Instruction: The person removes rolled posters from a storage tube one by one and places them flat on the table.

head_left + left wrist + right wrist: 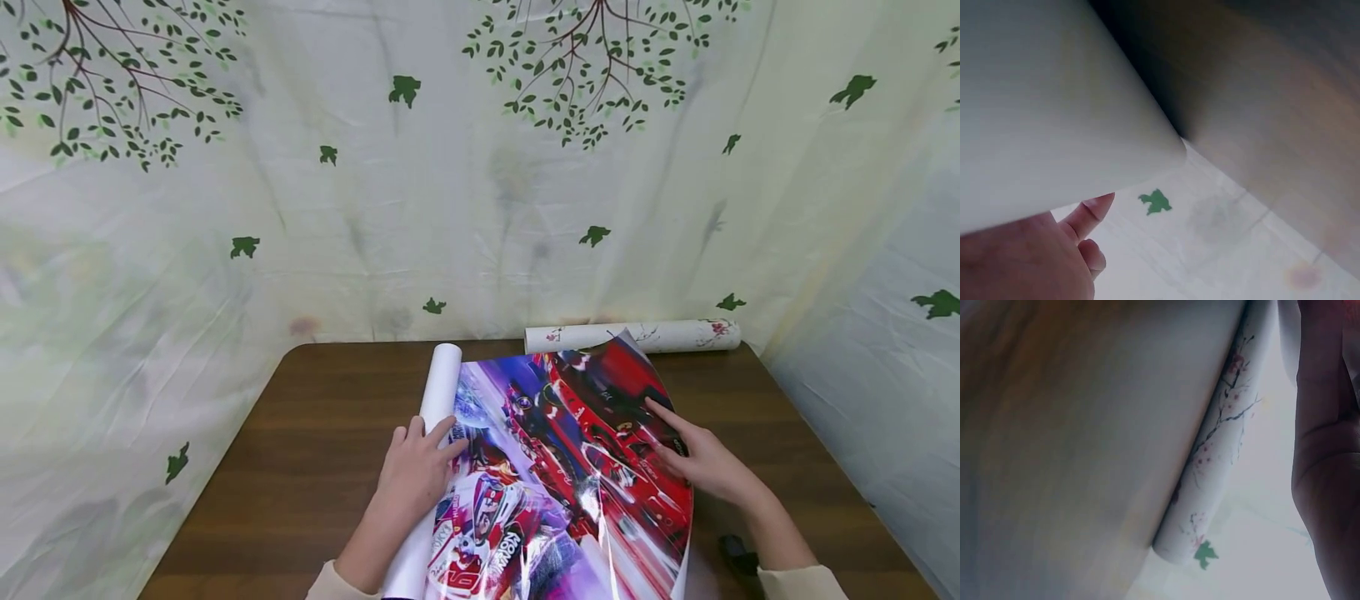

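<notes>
A glossy poster sheet (555,467), printed with red racing cars on purple and blue, lies partly unrolled on the table. Its left side runs into a white roll (441,383); the roll's white surface (1054,112) fills much of the left wrist view. My left hand (416,471) rests over the roll, with thumb and forefinger reaching onto the print. At the sheet's raised, curling right side, my right hand (705,454) touches the print with extended fingers. Whether any right fingers lie beneath the edge is hidden. In the right wrist view that hand (1329,437) appears dark, its fingers straight.
Along the back edge of the brown wooden table (315,433) lies another white roll with a blossom-branch print (637,336). A small black object (738,554) sits beside my right forearm. Behind the table hangs a pale curtain (465,183) with leaf patterns.
</notes>
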Available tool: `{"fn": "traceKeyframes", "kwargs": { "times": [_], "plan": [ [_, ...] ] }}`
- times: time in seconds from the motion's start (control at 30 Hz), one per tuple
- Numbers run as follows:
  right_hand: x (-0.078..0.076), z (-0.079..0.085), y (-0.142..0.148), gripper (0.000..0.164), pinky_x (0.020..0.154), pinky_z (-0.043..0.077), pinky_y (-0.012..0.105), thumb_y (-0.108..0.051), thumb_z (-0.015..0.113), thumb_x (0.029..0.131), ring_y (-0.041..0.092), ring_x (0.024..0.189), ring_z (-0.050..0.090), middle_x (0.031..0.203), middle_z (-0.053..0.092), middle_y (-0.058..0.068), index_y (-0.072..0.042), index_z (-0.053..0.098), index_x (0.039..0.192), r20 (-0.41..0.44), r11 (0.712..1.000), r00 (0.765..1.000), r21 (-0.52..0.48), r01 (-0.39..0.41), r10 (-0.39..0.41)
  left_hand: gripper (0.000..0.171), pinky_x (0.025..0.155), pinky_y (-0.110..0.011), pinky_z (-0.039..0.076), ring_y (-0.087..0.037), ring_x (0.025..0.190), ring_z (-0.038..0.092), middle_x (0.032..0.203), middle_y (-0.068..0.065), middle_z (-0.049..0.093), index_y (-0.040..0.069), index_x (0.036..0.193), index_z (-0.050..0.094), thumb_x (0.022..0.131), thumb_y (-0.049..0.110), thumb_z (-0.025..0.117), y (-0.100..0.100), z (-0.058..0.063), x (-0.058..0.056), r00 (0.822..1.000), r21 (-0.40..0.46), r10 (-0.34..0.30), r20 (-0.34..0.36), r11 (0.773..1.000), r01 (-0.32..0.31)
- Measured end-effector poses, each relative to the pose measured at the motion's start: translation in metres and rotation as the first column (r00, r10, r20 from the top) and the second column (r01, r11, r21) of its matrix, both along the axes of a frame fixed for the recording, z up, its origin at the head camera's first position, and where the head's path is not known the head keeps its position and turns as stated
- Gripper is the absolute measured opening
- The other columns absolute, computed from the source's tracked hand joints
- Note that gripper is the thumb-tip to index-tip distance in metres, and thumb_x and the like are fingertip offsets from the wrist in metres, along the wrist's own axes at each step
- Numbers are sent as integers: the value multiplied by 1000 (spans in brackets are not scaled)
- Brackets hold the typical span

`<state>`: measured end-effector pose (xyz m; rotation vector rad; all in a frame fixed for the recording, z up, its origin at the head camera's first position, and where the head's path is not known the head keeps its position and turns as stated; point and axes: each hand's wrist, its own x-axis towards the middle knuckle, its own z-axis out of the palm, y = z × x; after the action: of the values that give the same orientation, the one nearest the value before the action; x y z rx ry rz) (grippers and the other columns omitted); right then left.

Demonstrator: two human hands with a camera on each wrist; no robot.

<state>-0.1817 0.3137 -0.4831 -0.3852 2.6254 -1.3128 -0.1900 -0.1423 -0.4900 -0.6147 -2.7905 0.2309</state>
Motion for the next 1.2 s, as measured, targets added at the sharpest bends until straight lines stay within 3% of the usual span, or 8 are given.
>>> {"fn": "traceKeyframes", "kwargs": {
  "times": [0.23,0.33,0.5,0.63,0.73,0.93,1.0,1.2],
  "plan": [
    [2,-4,8,78,69,50,28,-17,67,105,12,78,61,119,61,24,-13,24,170,-5,1000,1000,21,20,-20,25,87,-43,44,-32,114,53,148,-2,64,29,118,80,95,38,71,-13,0,1,999,40,39,-12,998,-38],
    [4,-3,10,77,73,50,27,-19,67,105,12,88,61,134,57,28,-12,25,169,-19,999,999,41,27,-27,33,88,-44,44,-33,115,53,150,-4,63,29,122,78,94,46,72,-18,-1,2,999,44,54,2,998,-54],
    [8,-3,15,76,72,51,26,-20,67,105,8,89,60,138,55,31,-10,27,169,-28,998,999,47,33,-32,42,85,-45,44,-34,113,53,149,-6,63,30,126,77,88,48,80,-27,-2,0,998,61,64,-2,996,-64],
    [9,-4,19,75,70,50,27,-19,66,106,6,81,58,126,60,27,-9,26,169,-28,999,999,31,16,-15,35,81,-44,43,-35,110,54,149,-5,63,31,122,80,89,38,81,-34,-4,-1,999,77,35,-28,996,-33],
    [10,-4,23,75,64,50,28,-18,64,107,8,64,56,99,64,17,-10,23,170,13,1000,1000,3,16,-16,28,80,-44,43,-35,111,54,149,-3,64,32,119,81,91,32,78,-39,-4,-1,999,62,29,-32,998,-27],
    [12,-4,30,76,56,48,29,-16,61,108,10,54,50,74,55,3,-10,17,171,47,1000,999,-8,15,-14,29,84,-46,43,-34,115,51,150,-2,63,32,120,81,94,24,71,-54,-4,1,995,13,96,-7,995,-96],
    [13,-4,32,77,56,49,29,-15,61,108,11,55,50,80,57,7,-10,17,171,51,1000,999,-13,19,-18,30,84,-46,42,-35,114,50,151,-3,63,32,121,81,95,23,70,-59,-4,2,994,17,109,-7,994,-108],
    [13,-7,36,77,67,52,28,-15,63,107,8,81,58,131,56,32,-7,19,170,31,999,999,11,40,-40,33,84,-49,44,-38,115,54,152,-6,63,27,125,77,94,40,74,-68,-4,4,993,64,114,-43,992,-111]
  ]
}}
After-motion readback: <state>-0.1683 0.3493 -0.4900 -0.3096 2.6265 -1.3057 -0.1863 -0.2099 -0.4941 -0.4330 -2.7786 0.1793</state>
